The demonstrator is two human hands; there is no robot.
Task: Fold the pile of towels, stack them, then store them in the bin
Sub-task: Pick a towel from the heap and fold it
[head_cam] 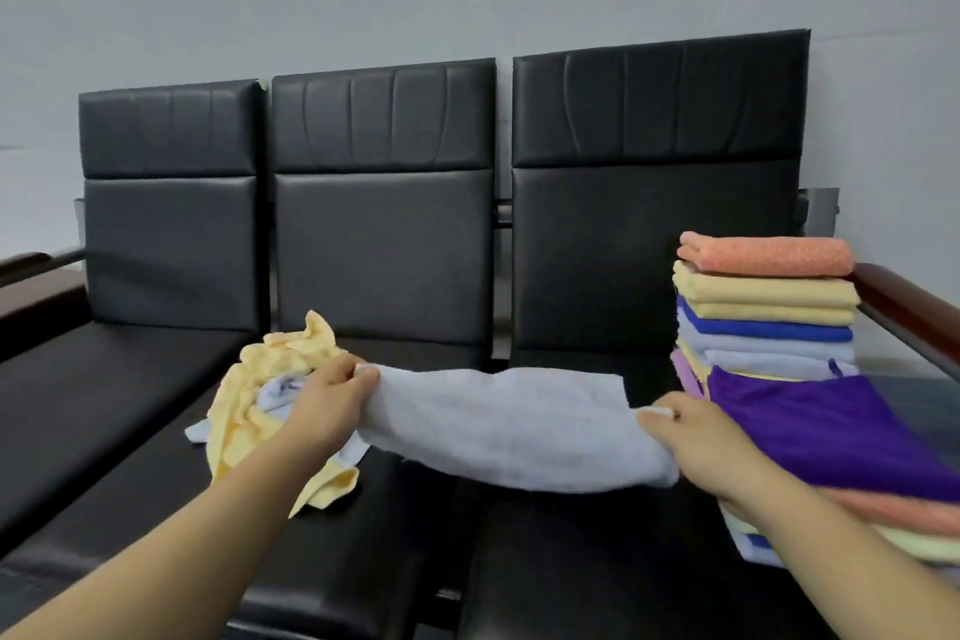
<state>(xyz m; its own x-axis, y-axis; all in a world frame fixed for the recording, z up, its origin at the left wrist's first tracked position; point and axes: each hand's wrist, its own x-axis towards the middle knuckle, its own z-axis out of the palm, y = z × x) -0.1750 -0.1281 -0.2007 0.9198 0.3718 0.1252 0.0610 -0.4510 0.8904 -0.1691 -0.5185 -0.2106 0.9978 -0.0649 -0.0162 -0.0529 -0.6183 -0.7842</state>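
Note:
A pale blue-grey towel [514, 426] hangs stretched between my two hands above the black seat. My left hand [332, 395] pinches its left corner and my right hand [696, 437] pinches its right corner. Behind my left hand lies a crumpled pile of unfolded towels [270, 379], mostly yellow with a light blue one inside. On the right seat stands a tall stack of folded towels [769, 307] with an orange one on top. A nearer stack [841, 437], topped by a purple towel, sits beside my right forearm. No bin is in view.
A black three-seat bench [384, 244] runs along a grey wall. Dark wooden armrests stand at the far left [31, 286] and the far right [904, 301]. Bare black seat cushion [104, 411] shows on the left.

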